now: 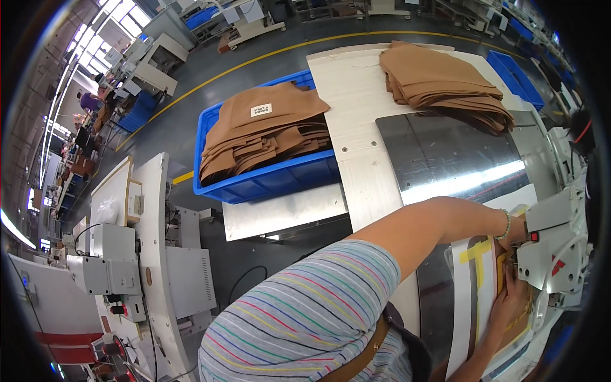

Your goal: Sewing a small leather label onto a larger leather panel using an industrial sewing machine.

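outstretched along the brown cloth [523, 299], the right hand [506, 303] is not closed on anything that shows, perhaps pressing to keep the cloth flat; whether the left hand [514, 234] pinches anything cannot be told, since the sewing machine [547, 232] covers part of it. the cloth lies at four o'clock, close to the machine; yellow tape [476, 253] and a white sheet [459, 331] lie beside it, the tape probably holding layers in line. the left arm [433, 226] reaches across toward three o'clock, elbow bent; the right forearm [482, 358] comes up from between four and five. stacked brown pieces [439, 76] sit near two o'clock, and a blue bin [280, 176] at eleven holds more, presumably to keep them together.
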The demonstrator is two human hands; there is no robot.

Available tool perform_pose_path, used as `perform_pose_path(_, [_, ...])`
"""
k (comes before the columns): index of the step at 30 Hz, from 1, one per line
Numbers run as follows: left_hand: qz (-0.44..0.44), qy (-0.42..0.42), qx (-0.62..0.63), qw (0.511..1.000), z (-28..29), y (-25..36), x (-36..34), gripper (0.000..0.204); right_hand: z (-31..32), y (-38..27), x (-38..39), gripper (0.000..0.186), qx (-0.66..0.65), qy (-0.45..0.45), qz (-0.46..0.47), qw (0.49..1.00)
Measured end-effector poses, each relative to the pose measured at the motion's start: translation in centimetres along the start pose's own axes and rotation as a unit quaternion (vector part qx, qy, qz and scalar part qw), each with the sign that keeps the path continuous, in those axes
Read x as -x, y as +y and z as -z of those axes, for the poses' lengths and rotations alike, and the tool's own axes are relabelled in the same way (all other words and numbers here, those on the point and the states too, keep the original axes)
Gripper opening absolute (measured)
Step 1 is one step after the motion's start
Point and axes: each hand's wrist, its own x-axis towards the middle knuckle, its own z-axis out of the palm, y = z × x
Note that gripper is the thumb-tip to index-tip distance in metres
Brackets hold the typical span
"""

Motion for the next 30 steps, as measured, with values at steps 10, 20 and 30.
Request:
perform_pose_path(10, [-0.043,0.037,-0.042,0.997,0.6,0.1,-0.5,0.076,-0.1,-0.1,0.2,0.054,-0.002,-0.006,0.018,1.000])
perform_pose_path(20, [-0.023,-0.040,-0.003,0.999,-1.9,-1.6,-1.2,0.080,2.8,0.7,-1.5,0.037,-0.027,-0.075,-0.106,0.991])
perform_pose_path(30, [0.178,0.017,0.272,0.946,4.8,1.5,3.4,0.027,2.4,-1.7,-1.1,0.046,-0.010,-0.041,-0.009,0.999])
